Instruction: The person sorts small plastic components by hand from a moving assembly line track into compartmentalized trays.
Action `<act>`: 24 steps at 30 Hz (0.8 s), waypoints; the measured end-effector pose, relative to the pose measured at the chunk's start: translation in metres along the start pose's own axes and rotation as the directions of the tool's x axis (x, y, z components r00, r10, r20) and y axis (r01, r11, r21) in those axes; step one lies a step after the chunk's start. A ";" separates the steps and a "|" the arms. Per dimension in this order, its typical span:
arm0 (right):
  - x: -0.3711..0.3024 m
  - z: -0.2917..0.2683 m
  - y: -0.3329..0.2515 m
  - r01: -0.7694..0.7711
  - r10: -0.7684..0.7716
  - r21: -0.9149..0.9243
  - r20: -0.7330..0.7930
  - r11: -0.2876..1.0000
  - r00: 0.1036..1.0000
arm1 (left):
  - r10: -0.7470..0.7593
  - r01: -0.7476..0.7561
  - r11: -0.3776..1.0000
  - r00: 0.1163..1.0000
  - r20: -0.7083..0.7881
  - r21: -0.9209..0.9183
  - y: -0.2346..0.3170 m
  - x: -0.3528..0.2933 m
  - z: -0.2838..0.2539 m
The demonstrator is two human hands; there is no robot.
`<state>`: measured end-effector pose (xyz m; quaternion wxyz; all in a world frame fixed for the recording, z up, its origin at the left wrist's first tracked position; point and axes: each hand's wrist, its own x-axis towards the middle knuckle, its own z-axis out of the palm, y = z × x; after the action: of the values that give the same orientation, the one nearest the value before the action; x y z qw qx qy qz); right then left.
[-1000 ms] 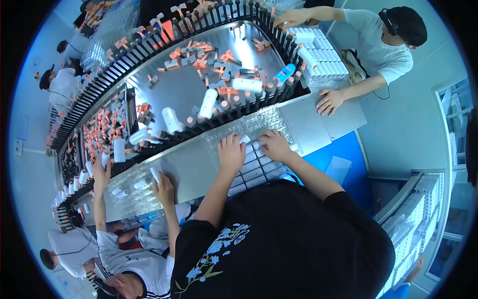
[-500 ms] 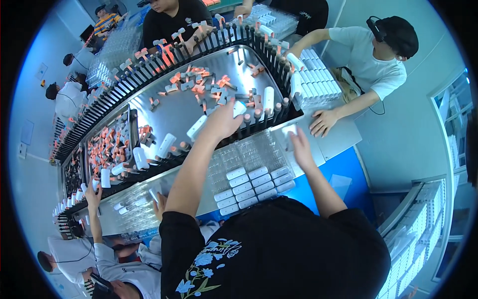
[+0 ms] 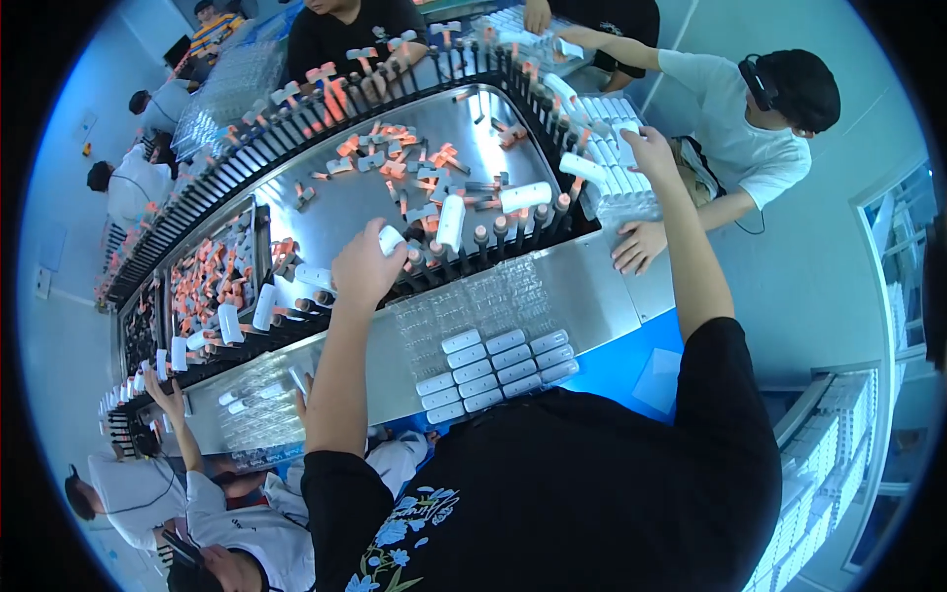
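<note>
My left hand (image 3: 363,266) reaches out to the row of black pegs (image 3: 464,247) on the conveyor and grips a white case (image 3: 392,239) at its fingertips. My right hand (image 3: 646,150) is stretched far to the upper right, its fingers at the stacked white cases (image 3: 610,111); whether it grips one I cannot tell. In front of me, a clear tray (image 3: 464,306) on the steel table holds rows of white cases (image 3: 498,370). More white cases (image 3: 449,222) sit on the pegs.
Orange and grey small parts (image 3: 395,163) lie scattered inside the steel conveyor loop. A co-worker in a white shirt (image 3: 735,118) stands at the right with a hand (image 3: 639,247) on the table. Other people work around the line, one at my lower left (image 3: 168,395).
My left hand moved left along the peg row and now holds a white case. My right hand left the tray and reached up to the stacked cases at the right.
</note>
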<state>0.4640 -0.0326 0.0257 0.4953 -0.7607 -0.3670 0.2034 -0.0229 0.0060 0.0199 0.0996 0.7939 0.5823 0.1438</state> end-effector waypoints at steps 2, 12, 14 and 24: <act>-0.006 0.020 -0.023 -0.173 0.174 -0.017 0.077 0.985 0.982 | -0.018 0.019 1.000 0.999 -0.041 0.019 -0.014 -0.020 0.002; 0.009 0.055 -0.027 0.197 -0.047 -0.491 0.301 0.849 0.953 | -0.029 -0.065 0.964 0.938 -0.346 -0.259 -0.060 -0.201 0.069; -0.011 0.054 -0.056 0.202 0.090 -0.509 0.492 0.837 0.866 | -0.074 -0.025 0.954 0.947 -0.313 -0.299 -0.066 -0.225 0.087; -0.143 0.111 -0.033 0.688 -0.749 -0.627 0.242 0.365 0.617 | 0.087 -0.118 0.933 0.991 -0.106 -0.340 -0.059 -0.222 0.144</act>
<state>0.2846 -0.0667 0.0001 0.2409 -0.6535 -0.6858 -0.2111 -0.0884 -0.1861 -0.1598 0.2035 0.7862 0.5099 0.2839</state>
